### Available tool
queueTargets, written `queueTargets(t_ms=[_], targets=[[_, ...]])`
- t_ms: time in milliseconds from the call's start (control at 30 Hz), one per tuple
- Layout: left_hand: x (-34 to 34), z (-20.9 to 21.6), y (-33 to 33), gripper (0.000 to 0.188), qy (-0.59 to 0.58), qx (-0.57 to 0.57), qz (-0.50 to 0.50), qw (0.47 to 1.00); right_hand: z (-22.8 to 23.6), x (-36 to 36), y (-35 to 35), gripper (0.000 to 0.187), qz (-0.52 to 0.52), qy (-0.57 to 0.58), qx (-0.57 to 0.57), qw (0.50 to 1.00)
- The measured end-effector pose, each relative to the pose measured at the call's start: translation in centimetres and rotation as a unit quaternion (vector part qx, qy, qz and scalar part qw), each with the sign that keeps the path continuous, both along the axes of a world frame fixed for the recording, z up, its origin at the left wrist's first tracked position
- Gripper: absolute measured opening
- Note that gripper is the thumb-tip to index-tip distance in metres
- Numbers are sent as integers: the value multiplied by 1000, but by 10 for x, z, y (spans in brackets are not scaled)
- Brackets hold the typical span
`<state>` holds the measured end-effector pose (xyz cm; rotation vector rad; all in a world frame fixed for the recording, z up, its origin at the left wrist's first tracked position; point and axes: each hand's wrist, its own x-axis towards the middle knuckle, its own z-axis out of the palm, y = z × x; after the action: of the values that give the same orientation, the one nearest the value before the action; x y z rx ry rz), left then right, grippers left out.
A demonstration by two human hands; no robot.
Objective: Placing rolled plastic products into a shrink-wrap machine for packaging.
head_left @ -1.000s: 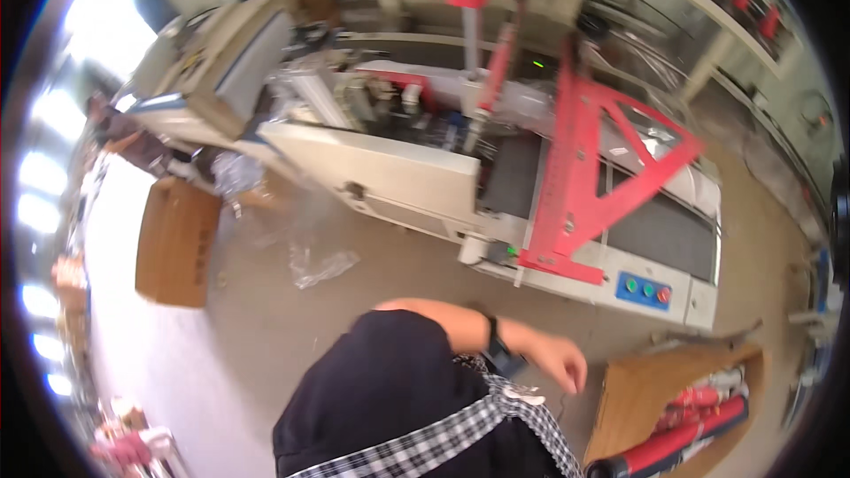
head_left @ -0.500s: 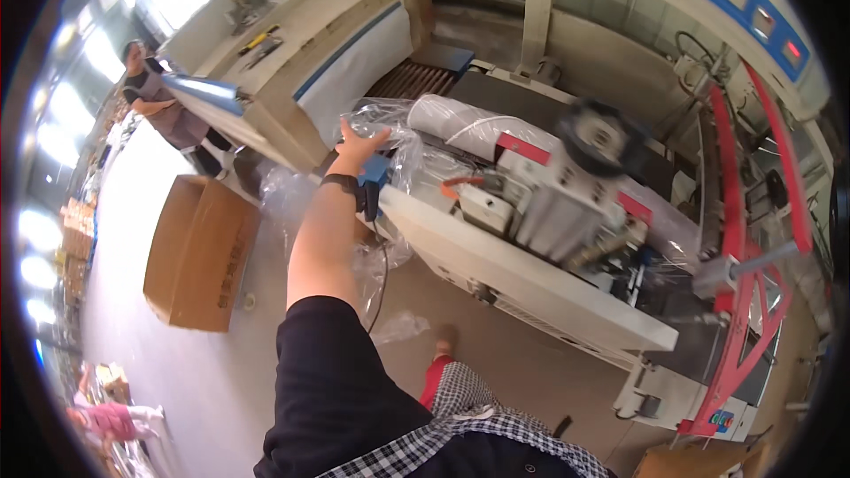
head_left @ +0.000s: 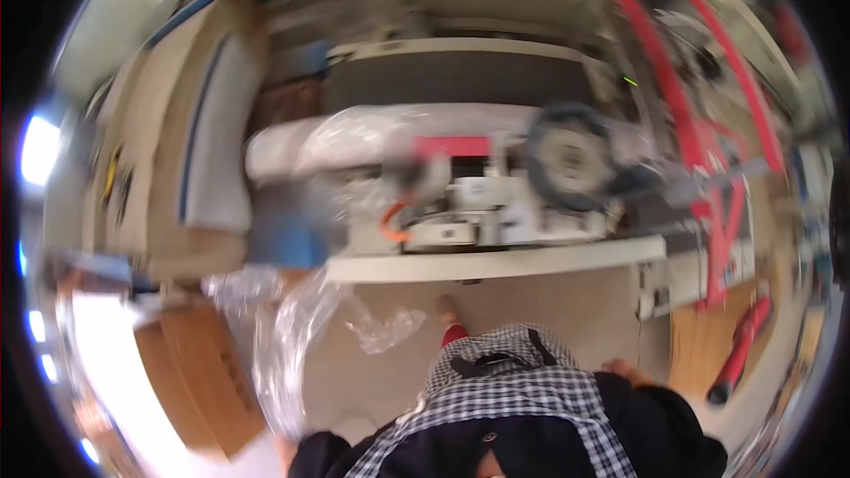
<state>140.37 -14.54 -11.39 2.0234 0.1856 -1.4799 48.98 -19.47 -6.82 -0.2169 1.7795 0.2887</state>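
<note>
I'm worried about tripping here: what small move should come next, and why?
Probably gather up the clear film: it trails below the left end of the white machine, and a crumpled part spreads over the floor near the person's foot.

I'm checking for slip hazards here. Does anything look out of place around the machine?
Yes: crumpled clear plastic film lies loose on the floor, in front of the machine and left of the person's foot. It looks like stray wrapping underfoot, so possibly a slip risk.
</note>
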Motion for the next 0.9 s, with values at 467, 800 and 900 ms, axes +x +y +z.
queueTargets(t_ms=[467, 800, 900], targets=[[-137, 120, -236, 40, -78, -148, -184, 969, 23, -4, 10, 31, -130, 29, -129, 983], [-678, 144, -194, 47, 77, -217, -799, 555, 8, -170, 284, 25, -374, 83, -162, 909], [-805, 178, -152, 44, 193, -246, -838, 447, 19, -223, 354, 28, -442, 125, -161, 873]])
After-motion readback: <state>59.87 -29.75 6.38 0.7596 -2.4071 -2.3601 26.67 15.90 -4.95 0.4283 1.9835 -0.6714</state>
